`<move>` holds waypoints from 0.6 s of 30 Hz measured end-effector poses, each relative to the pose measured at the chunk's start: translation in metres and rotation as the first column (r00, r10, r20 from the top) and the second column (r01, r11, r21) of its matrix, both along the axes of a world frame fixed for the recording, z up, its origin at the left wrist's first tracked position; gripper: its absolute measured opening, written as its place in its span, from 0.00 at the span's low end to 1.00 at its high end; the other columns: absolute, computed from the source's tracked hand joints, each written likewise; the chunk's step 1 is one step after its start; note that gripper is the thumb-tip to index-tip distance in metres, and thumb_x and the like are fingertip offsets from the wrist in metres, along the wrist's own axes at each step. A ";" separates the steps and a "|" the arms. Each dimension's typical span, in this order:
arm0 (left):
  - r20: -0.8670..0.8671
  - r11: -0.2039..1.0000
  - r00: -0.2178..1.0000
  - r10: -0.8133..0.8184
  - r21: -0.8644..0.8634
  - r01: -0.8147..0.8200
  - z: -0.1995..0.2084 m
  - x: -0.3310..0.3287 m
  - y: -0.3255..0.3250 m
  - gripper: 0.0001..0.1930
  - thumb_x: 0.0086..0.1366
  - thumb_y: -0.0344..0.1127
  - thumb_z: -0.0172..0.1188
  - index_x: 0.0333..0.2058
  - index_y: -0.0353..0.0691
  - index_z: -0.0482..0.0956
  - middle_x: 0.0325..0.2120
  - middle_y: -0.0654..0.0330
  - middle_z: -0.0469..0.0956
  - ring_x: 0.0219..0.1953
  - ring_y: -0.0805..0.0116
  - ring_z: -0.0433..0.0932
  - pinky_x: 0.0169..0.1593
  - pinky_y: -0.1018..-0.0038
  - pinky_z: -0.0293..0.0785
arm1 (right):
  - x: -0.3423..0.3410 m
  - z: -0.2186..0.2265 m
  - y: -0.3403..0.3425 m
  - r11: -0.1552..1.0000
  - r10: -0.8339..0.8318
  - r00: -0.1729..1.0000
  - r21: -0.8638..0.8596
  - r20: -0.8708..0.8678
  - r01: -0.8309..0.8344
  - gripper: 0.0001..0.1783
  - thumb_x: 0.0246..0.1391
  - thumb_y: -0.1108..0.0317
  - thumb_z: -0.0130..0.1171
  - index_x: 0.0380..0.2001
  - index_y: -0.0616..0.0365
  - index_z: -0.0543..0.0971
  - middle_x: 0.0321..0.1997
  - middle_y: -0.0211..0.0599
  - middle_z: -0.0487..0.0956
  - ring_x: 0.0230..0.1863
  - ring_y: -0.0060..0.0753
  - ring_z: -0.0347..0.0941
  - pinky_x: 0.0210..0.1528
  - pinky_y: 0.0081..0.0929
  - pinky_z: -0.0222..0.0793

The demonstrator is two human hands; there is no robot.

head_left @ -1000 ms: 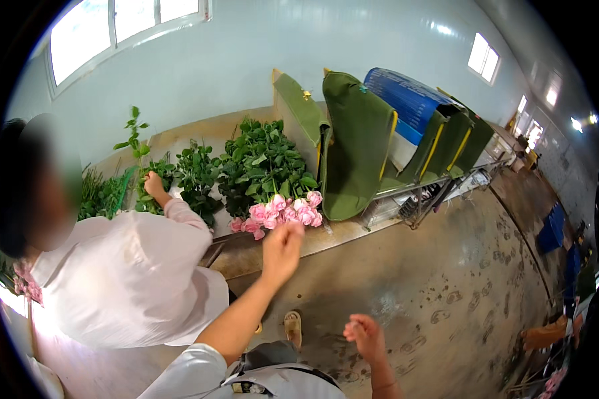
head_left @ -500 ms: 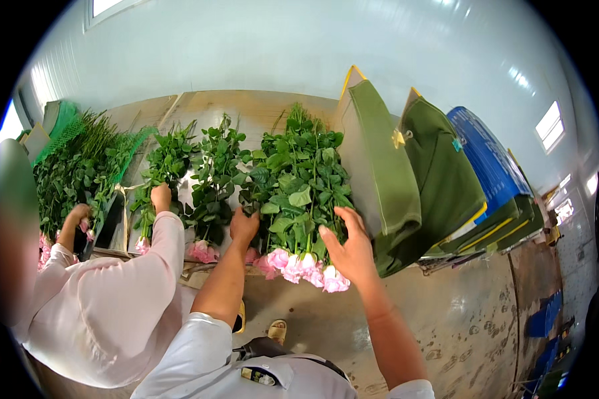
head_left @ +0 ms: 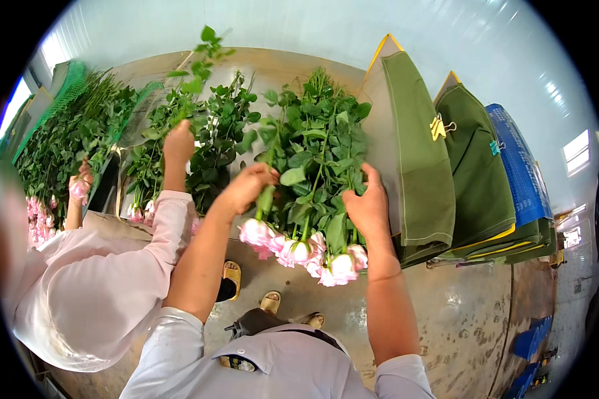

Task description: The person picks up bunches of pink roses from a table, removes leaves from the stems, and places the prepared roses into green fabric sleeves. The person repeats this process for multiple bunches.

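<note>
A bunch of pink roses (head_left: 339, 269) with long leafy stems lies in front of me, blooms toward my body and stems pointing away. At its left side my left hand (head_left: 249, 188) has its fingers closed round a rose stem just above a pink bloom (head_left: 256, 233). My right hand (head_left: 369, 203) rests against the bunch's right side, thumb and fingers apart, the other fingers partly hidden by the hand itself. More leafy rose stems (head_left: 223, 133) lie to the left of my left hand.
On the left a co-worker in a pale shirt (head_left: 86, 299) handles roses beside a green net (head_left: 63, 110) full of them. To my right stand green fabric covers (head_left: 422, 153), with yellow and teal clips, and a blue sheet (head_left: 518, 163). The table meets a pale wall.
My left hand has moved up and right to the bunch, now holding a stem. My right hand stays by the bunch's right side. The co-worker's right hand has lifted a leafy stem.
</note>
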State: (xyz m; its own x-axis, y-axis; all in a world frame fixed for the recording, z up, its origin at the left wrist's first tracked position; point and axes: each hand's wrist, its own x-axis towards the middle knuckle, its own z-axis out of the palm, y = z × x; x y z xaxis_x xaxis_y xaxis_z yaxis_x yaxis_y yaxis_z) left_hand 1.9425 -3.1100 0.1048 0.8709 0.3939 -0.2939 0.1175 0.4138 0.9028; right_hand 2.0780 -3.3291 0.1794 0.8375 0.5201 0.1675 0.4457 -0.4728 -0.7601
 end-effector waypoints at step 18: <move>-0.090 0.711 0.996 0.022 0.702 0.047 0.015 0.034 -0.092 0.17 0.51 0.42 0.63 0.36 0.36 0.75 0.24 0.53 0.75 0.26 0.60 0.75 0.34 0.69 0.71 | -0.009 -0.011 -0.005 0.988 0.036 0.999 -0.146 -0.032 -0.040 0.44 0.45 0.59 0.60 0.64 0.52 0.52 0.62 0.57 0.58 0.59 0.58 0.61 0.56 0.43 0.63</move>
State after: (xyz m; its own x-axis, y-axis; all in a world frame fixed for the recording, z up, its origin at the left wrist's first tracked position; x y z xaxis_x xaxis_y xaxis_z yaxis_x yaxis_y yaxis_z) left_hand 1.9763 -3.2021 0.1199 0.8624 0.5061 -0.0094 0.2083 -0.3380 0.9178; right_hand 2.0692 -3.3344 0.1687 0.8200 0.5689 0.0632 0.4443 -0.5631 -0.6968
